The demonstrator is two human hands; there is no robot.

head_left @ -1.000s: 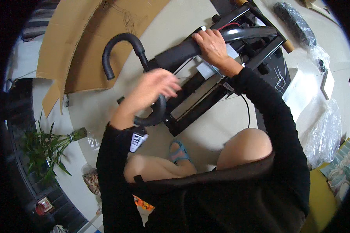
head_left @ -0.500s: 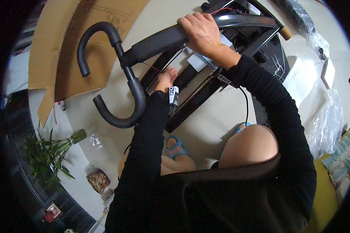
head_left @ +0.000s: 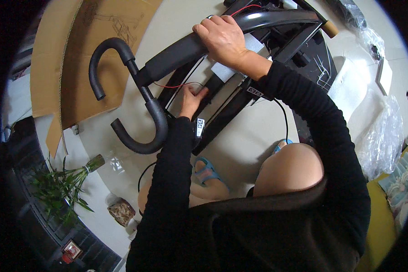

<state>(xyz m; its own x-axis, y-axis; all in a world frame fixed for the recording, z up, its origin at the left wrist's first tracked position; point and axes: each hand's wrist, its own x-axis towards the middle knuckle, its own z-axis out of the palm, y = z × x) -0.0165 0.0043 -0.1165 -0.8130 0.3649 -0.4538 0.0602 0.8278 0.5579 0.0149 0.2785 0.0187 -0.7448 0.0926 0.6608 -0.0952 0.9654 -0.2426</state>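
A black metal frame of what looks like exercise equipment stands before me, with a curved, foam-covered bar (head_left: 174,55). My right hand (head_left: 222,40) is wrapped over the upper part of this bar, where foam meets glossy black tube. Lower down, my left hand (head_left: 191,100) reaches in between the bar and the frame's lower tubes. Its thumb and fingers close at a thin red wire (head_left: 173,86) that arcs out from the bar's lower end; the fingertips are partly hidden. Curled foam handles (head_left: 156,124) sit on a crosspiece at that end. White foam wrap (head_left: 223,72) surrounds an inner tube.
An opened cardboard box (head_left: 93,68) lies at the left. Green plant stems (head_left: 65,183) and a bag of brown stuff (head_left: 121,211) are at lower left. Clear plastic wrap (head_left: 380,140) and white foam sheet (head_left: 351,84) lie right. A black cable (head_left: 286,119) hangs near my knee.
My left hand has turned and closed from spread fingers, and more of the red wire now shows, bowed upward. My right hand and the bar sit slightly further left in view.
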